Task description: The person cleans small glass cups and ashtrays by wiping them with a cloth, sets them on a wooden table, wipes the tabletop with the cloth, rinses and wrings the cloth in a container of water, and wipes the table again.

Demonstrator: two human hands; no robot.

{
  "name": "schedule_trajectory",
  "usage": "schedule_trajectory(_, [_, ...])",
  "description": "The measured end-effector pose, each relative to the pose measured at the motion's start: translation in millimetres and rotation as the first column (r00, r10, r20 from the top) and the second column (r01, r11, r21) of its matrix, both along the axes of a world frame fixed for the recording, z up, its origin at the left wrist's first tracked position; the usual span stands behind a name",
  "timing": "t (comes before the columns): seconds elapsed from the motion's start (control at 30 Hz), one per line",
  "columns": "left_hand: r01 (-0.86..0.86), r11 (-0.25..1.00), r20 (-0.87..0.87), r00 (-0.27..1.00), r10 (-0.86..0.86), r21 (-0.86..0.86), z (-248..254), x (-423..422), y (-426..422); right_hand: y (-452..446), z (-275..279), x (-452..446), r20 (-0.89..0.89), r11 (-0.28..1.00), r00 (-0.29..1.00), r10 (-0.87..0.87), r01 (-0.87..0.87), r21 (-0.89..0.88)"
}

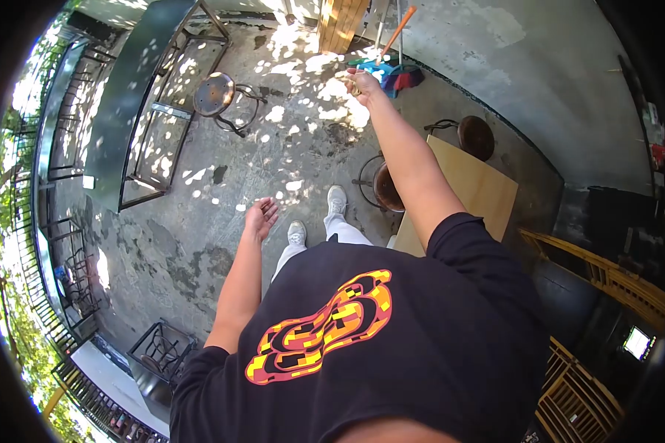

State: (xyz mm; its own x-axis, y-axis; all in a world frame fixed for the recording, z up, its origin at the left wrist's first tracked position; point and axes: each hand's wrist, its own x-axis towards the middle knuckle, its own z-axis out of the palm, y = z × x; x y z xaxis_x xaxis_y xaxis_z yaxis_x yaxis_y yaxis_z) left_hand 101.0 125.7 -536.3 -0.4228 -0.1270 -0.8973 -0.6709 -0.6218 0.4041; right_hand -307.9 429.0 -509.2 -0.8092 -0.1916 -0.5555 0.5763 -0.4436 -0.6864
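Observation:
My right hand (363, 84) is stretched far forward, its fingers curled around something small and yellowish that I cannot make out. Just beyond it, a blue dustpan (373, 68) and a broom with red and blue bristles (406, 78) stand by the wall, along with an orange handle (399, 31). Lower and nearer my body, my left hand (261, 217) hangs over the concrete floor with its fingers apart and nothing in it.
A round stool (214, 94) stands beside a long dark table (122, 96) at left. Two more stools (476, 138) (386, 187) flank a light wooden tabletop (473, 188) at right. Wooden railings (606, 273) are lower right; a metal fence (33, 295) runs along the left.

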Motion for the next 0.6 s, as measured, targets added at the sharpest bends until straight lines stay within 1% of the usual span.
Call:
schedule_trajectory(0.07, [-0.015,1.0,0.019,1.0,0.015,-0.002,-1,5,-1,3,-1,1,0.015,0.993,0.997,0.07,-0.069,-0.093])
schedule_trajectory(0.17, [-0.031,1.0,0.03,0.999,0.031,-0.004,-1,7,1,-4,7,3,0.062,0.999,0.997,0.043,-0.041,-0.032])
schedule_trajectory(0.27, [-0.031,0.999,0.024,0.999,0.031,-0.007,-2,7,4,-9,13,5,0.058,0.997,0.996,0.061,-0.063,0.033])
schedule_trajectory(0.37, [-0.031,0.999,0.025,0.999,0.031,-0.014,0,7,6,-14,21,8,0.09,0.997,0.996,-0.009,0.001,0.081])
schedule_trajectory(0.47, [-0.037,0.999,0.021,0.999,0.038,-0.013,0,7,5,-19,36,11,0.097,0.981,0.995,-0.015,-0.004,0.194])
schedule_trajectory(0.57, [-0.046,0.999,0.027,0.999,0.047,-0.02,0,11,4,-19,51,13,0.048,0.961,0.996,0.069,-0.079,0.266])
schedule_trajectory(0.6, [-0.049,0.998,0.031,0.998,0.05,-0.025,-1,12,3,-20,51,13,0.041,0.957,0.997,0.07,-0.078,0.279])
